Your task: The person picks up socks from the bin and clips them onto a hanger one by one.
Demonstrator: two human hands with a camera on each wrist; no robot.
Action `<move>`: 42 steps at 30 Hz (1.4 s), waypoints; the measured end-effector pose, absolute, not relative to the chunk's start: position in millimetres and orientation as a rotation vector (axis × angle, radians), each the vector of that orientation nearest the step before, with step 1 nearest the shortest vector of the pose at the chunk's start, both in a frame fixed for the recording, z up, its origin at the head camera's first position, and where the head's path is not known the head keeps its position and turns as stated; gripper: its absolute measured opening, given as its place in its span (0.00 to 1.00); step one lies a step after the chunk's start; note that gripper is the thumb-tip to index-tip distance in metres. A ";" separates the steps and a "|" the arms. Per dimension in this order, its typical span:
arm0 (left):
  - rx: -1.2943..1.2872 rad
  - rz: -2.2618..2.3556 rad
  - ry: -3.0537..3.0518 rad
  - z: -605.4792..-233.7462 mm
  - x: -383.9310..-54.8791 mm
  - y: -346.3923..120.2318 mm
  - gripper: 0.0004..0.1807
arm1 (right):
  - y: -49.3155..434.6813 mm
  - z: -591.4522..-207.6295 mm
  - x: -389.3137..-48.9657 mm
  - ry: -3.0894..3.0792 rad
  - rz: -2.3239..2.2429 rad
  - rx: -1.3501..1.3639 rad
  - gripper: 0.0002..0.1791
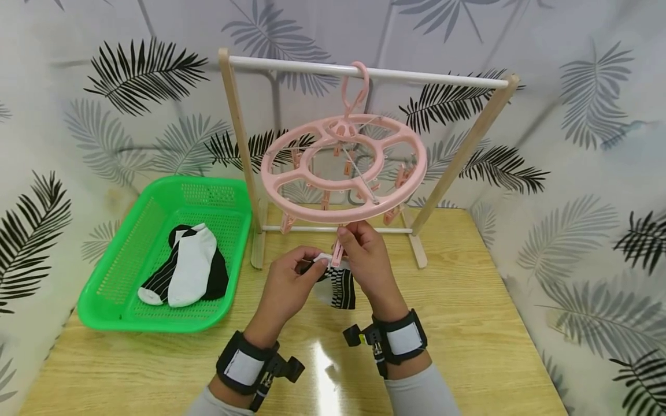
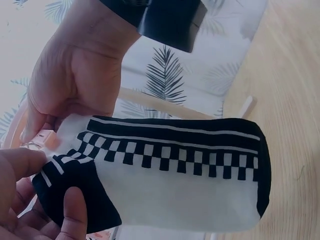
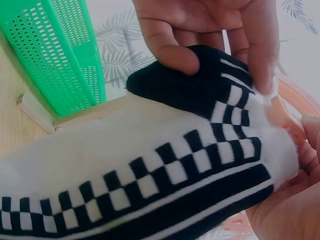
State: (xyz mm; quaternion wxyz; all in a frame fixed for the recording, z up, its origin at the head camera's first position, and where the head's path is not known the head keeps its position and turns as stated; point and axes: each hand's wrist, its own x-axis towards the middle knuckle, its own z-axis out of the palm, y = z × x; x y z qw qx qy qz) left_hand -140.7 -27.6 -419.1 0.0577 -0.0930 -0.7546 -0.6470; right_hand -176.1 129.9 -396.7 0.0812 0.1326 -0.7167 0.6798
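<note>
A white sock (image 1: pixel 343 289) with black stripes and a checkered band hangs beneath the pink round hanger (image 1: pixel 333 215). My left hand (image 1: pixel 290 282) pinches its cuff edge; the left wrist view shows thumb and fingers on a folded black part of the sock (image 2: pixel 170 175). With thumb and fingers, my right hand (image 1: pixel 370 263) grips the upper end of a pink clothespin (image 1: pixel 337 254), whose lower end overlaps the cuff. In the right wrist view the right hand (image 3: pixel 292 207) is close by the white cuff, and the left hand (image 3: pixel 210 30) is across from it.
The hanger hooks over a white bar (image 1: pixel 426 77) on a wooden stand (image 1: pixel 460 156). Other pink clothespins (image 1: pixel 288 222) dangle around the ring. At left, a green basket (image 1: pixel 104 277) contains black and white socks (image 1: pixel 192 268). All stand on a wooden table (image 1: pixel 468 323).
</note>
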 end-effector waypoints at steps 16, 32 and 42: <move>-0.208 -1.943 -2.283 -414.6 -141.4 -30.1 0.09 | 128.5 -392.2 -176.6 -2.202 2.062 0.453 0.06; -0.476 -1.277 -2.087 -377.6 -166.1 -53.4 0.16 | 126.3 -392.0 -174.3 -2.219 2.027 0.499 0.08; -0.677 -0.992 -2.207 -358.3 -180.6 -53.9 0.16 | 126.3 -390.0 -173.4 -2.244 2.045 0.480 0.08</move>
